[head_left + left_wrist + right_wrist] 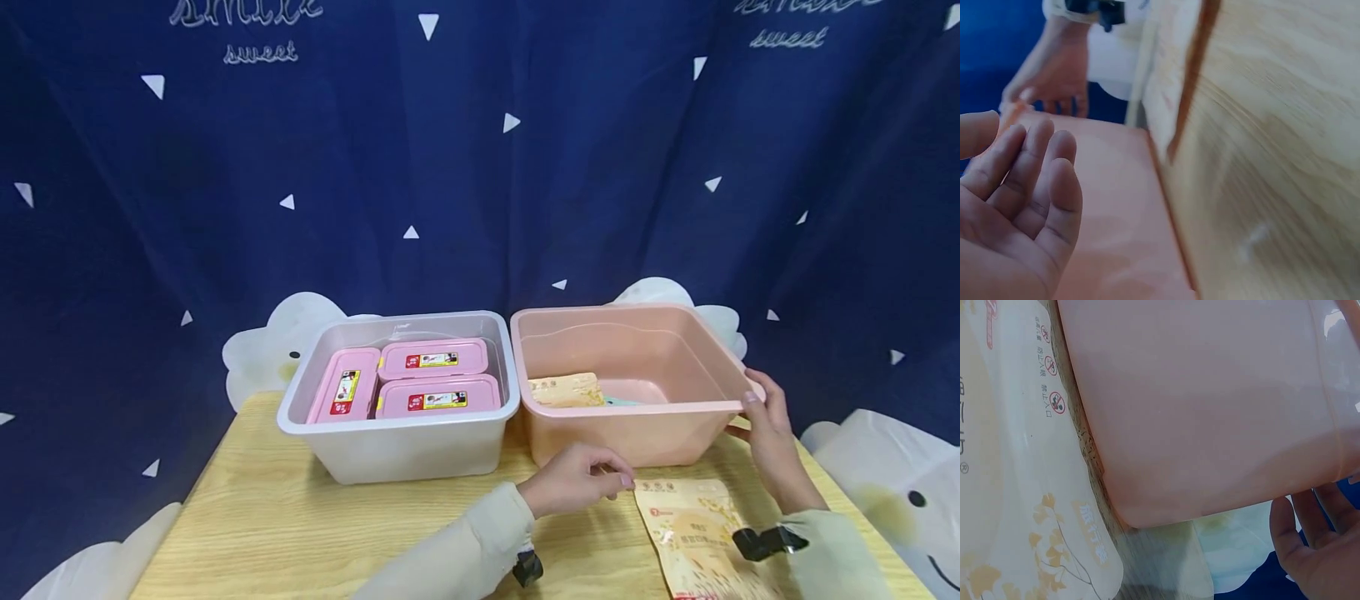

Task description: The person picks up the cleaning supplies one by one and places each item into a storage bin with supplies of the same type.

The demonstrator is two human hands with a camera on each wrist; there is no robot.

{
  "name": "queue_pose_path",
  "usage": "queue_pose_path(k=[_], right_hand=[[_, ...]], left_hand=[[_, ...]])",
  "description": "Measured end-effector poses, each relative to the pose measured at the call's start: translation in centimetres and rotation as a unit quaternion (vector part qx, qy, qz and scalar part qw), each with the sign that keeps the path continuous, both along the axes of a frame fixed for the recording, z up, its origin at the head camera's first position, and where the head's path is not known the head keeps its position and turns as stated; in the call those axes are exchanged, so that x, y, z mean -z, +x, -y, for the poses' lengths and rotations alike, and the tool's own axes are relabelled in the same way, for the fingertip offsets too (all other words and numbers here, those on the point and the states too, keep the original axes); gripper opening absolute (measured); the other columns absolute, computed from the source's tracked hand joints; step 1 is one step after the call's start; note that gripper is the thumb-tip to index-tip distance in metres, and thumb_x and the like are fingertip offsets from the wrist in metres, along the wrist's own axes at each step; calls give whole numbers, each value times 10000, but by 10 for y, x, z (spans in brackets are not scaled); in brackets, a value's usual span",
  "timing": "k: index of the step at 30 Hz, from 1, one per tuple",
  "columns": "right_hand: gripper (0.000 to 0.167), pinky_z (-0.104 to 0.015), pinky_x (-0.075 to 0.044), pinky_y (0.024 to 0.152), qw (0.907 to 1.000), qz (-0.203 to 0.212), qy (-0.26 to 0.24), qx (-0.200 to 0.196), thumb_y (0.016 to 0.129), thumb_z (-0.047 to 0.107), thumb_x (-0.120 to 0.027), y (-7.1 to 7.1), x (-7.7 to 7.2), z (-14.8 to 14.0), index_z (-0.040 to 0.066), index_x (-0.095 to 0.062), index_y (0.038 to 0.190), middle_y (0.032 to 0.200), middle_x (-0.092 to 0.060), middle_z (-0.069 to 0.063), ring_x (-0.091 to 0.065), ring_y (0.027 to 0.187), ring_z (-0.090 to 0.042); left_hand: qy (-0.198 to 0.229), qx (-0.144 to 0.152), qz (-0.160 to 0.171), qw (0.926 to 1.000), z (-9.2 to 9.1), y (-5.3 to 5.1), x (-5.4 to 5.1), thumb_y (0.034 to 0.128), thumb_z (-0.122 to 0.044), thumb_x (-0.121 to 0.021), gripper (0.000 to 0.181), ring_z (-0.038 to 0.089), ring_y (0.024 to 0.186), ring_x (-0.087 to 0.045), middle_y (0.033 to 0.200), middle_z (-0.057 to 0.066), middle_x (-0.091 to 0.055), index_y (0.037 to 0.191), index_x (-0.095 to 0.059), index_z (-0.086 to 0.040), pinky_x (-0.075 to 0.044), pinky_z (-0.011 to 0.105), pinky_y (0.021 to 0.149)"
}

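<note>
A pink plastic bin stands on the table's right side. My right hand holds it at the front right corner, with fingers round the rim. In the right wrist view, fingertips meet the bin's outer wall. My left hand is in front of the bin with loosely bent fingers and nothing in them; the left wrist view shows its palm beside the bin wall. A flat cream-yellow soft pack with printed plants lies just right of it. Inside the bin are another yellow pack and something pale green.
Left of the pink bin, and against it, stands a light grey bin with pink lidded boxes inside. Both bins are on a wooden table. A dark blue curtain hangs behind, with pale cloud shapes.
</note>
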State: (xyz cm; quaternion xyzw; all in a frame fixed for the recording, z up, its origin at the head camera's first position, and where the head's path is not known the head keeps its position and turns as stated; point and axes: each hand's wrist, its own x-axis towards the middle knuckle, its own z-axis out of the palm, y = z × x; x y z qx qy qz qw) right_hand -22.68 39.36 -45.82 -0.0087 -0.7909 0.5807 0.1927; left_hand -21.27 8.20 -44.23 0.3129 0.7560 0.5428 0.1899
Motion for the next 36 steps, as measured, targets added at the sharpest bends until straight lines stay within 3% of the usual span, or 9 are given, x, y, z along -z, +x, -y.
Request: queue_pose_path(k=[3,9,13,16,19,21,25,32,36], right_hand=[[466,-105,-497,710,10000,-33,4,-20,1081,328,-337,1,0,-3,324,-219,1533,1240,-320,265,-479,976,108],[484,-112,-497,721,9999,9,139,-25,1081,344,-333,-1,-1,-5,313,-193,1543,1276,-310,251,-476,992,99],[463,-118,-502,715,10000,-50,45,-10,1080,339,-339,-2,-2,-5,321,-217,1526,1269,-319,240,-483,987,94],[455,-125,-505,717,10000,-41,-7,-21,1078,345,-341,-2,-3,-4,329,-230,1519,1270,-325,230,-484,985,87],[460,-129,-508,724,10000,7,38,-56,1077,356,-338,-2,-3,-2,326,-225,1522,1280,-322,222,-480,989,89],[468,-128,-506,725,9999,36,89,-79,1078,357,-336,-1,-3,-1,320,-214,1528,1291,-320,216,-475,991,98],[467,-126,-506,725,9999,28,131,-62,1079,352,-334,0,-3,1,316,-210,1528,1312,-329,198,-477,997,106],[481,-125,-500,728,9996,83,271,-1,1081,354,-325,1,-3,-1,310,-185,1540,1376,-324,106,-464,1002,95],[488,-127,-498,729,9999,91,107,-100,1079,354,-337,0,-1,-2,303,-184,1539,1387,-317,76,-468,1006,91]], left_hand=[[-10,-88,-195,9998,-5,-4,12,954,-170,-641,174,-31,717,-610,987,110,-748,1041,-743,-59,-495,149,629],[-295,-481,-719,9958,-17,-14,37,936,-157,-654,163,-93,660,-538,966,33,-747,1026,-748,-59,-484,113,665],[-326,-863,-710,9932,-30,-19,45,923,-137,-658,155,-80,616,-530,928,32,-737,1001,-752,-42,-479,118,615],[-677,-1360,-940,9839,-43,-18,48,890,-146,-658,134,-63,632,-510,835,-21,-718,911,-772,-79,-445,112,612],[-1316,-1950,-1051,9662,-55,-13,51,848,-174,-670,128,-20,624,-482,729,-100,-658,759,-758,-147,-400,130,595],[-1674,-2270,-948,9547,-62,-8,53,836,-200,-676,178,27,586,-464,660,-120,-604,664,-715,-175,-386,168,558],[-1877,-2663,-570,9437,-72,1,52,832,-262,-710,228,84,575,-475,624,-108,-571,622,-669,-183,-389,225,549],[-1413,-2906,426,9454,-78,6,49,742,-313,-795,262,145,678,-515,712,-45,-589,750,-674,-81,-431,267,626],[-1431,-2920,680,9432,-82,9,49,727,-388,-818,356,154,799,-599,856,-58,-683,928,-732,-106,-487,280,731]])
